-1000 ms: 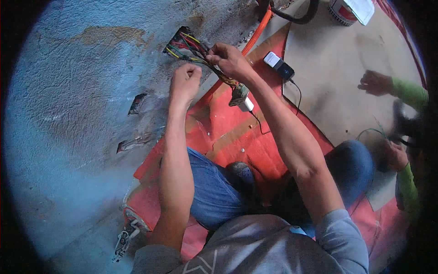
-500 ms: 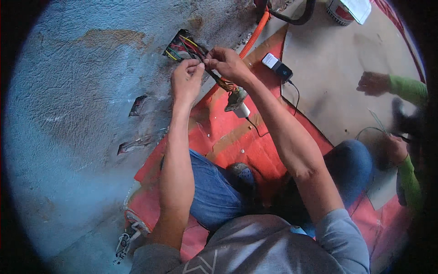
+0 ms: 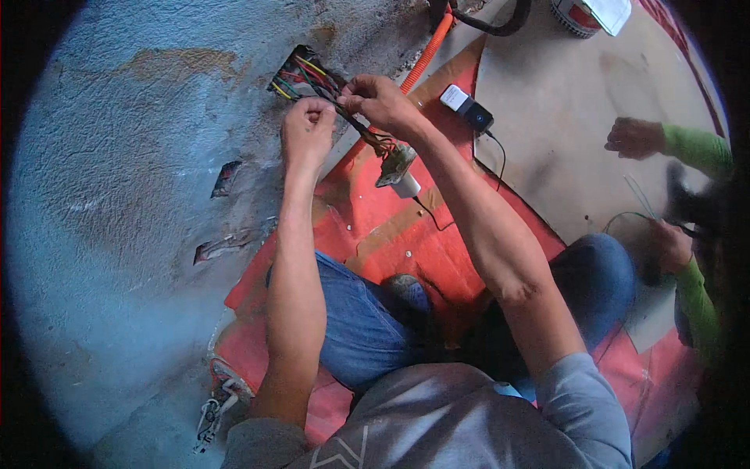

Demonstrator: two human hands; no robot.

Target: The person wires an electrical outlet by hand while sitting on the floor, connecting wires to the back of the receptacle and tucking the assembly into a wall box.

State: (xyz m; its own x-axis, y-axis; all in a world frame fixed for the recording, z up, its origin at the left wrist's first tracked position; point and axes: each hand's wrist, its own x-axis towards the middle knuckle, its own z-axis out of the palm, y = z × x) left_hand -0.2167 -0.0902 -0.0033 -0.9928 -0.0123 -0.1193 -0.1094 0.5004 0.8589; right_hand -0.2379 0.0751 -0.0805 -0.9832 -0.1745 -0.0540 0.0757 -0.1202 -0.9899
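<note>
Yellow, red, green and dark wires (image 3: pixel 312 72) come out of a cut opening (image 3: pixel 285 66) in the rough wall. My left hand (image 3: pixel 307 133) is pinched at the wires below the opening. Just to its right, my right hand (image 3: pixel 379 105) grips the dark part of the bundle (image 3: pixel 355 125), partly hiding it. The bundle runs down to a dirty socket fitting (image 3: pixel 397 162), with a white plug (image 3: pixel 406 187) and black cord attached. A black-and-white handheld device (image 3: pixel 466 108) lies on a cord to the right.
An orange corrugated conduit (image 3: pixel 426 55) and black hose (image 3: pixel 496 27) run beside the wall. A bucket (image 3: pixel 578 19) stands on a beige board (image 3: pixel 531 94) over red floor covering (image 3: pixel 351 227). At right, a co-worker's hands (image 3: pixel 633 137) and green sleeves (image 3: pixel 691 148) are near thin wires.
My left hand has risen to the wires beside my right hand. Over the last half second both hands and the bundle have shifted slightly up-left in view, along with the surroundings.
</note>
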